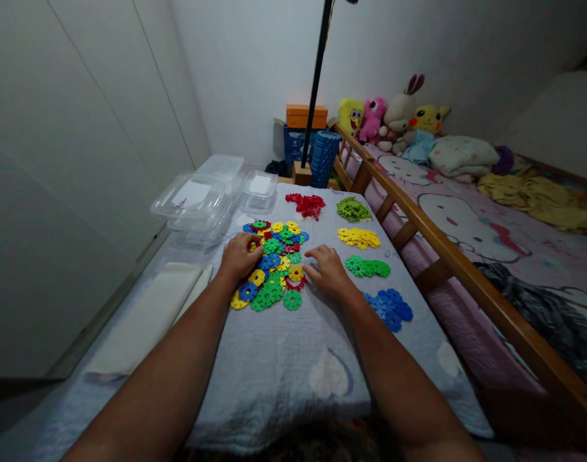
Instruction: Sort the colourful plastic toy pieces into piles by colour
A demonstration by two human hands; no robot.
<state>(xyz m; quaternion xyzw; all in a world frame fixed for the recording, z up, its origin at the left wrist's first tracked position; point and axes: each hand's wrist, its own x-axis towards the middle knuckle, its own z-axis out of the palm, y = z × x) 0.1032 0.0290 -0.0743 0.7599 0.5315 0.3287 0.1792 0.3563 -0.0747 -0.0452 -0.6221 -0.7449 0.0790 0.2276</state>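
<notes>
A mixed heap of notched plastic interlocking discs [274, 282] in blue, green, yellow and red lies between my hands on the cloth. At its left edge my left hand [241, 256] is curled, with a yellow interlocking disc [253, 246] showing between thumb and fingers. My right hand [328, 271] hovers or rests just right of the heap, fingers apart and holding nothing visible. Sorted by colour are a red pile [306, 205] at the back, then light-green [353, 210], yellow [359, 238], green [368, 266] and blue [391, 308] piles down the right side, the blue one partly behind my right forearm.
Clear plastic containers [197, 202] with lids stand at the back left. A folded cream cloth [146, 321] lies left of my left forearm. A wooden bed rail [418, 224] borders the table's right side. A black pole [316, 83] on a wooden block rises behind the table.
</notes>
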